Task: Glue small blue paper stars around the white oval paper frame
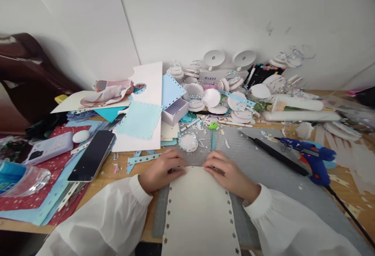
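Observation:
A cream paper sheet with star-shaped holes punched along both long edges lies on a grey cutting mat in front of me. My left hand presses on the sheet's far left corner, fingers curled over the edge. My right hand rests on the far right corner, fingers bent on the paper. Both wrists are in white sleeves. The two hands almost meet at the sheet's top edge.
A blue glue gun and a black tool lie on the right. A dark phone and a lilac phone case lie left. Paper sheets, a small box and white paper discs crowd the back.

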### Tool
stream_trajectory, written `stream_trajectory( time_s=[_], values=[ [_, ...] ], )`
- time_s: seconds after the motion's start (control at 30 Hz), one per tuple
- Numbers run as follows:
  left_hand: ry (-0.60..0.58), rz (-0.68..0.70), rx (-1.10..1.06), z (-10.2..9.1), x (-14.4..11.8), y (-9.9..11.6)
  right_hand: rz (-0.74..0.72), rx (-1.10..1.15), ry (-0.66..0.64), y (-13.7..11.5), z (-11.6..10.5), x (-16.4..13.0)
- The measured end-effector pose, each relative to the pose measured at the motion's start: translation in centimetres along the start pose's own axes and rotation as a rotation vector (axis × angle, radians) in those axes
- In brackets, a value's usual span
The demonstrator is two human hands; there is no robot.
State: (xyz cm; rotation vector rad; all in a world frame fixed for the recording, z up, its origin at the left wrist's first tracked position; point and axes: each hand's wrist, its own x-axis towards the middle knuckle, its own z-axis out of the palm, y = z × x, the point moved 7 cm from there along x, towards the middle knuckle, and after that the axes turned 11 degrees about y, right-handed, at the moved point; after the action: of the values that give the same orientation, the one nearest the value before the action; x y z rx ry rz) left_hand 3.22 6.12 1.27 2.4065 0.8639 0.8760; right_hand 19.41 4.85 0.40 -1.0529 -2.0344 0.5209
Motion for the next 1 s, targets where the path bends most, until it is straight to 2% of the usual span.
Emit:
stream_trajectory(
  time_s=[0.2, 0.43, 0.63, 0.83, 1.0],
  values=[
    [-0.004, 0.002, 0.022, 0.2, -0.6, -0.1, -0.050, -0.056, -0.069, -0.2, 0.3, -0.2],
    [-0.019, 0.125, 0.092, 0.2, -1.2, 0.1, -0.204, -0.215, -0.103, -0.8, 0.2, -0.9],
    [-0.046, 0.151, 0.260, 0.0, -0.7, 1.1, -0.181, -0.218, -0.148, -0.9, 0.2, -1.0],
    [-0.010, 0.239, 0.400, -0.3, -0.5, 2.4, -0.142, -0.174, -0.184, -0.9, 0.2, -1.3],
    [-0.130, 0.150, 0.505, 0.3, -0.7, 3.6, -0.145, -0.278, -0.165, -1.7, 0.1, -1.2]
  ],
)
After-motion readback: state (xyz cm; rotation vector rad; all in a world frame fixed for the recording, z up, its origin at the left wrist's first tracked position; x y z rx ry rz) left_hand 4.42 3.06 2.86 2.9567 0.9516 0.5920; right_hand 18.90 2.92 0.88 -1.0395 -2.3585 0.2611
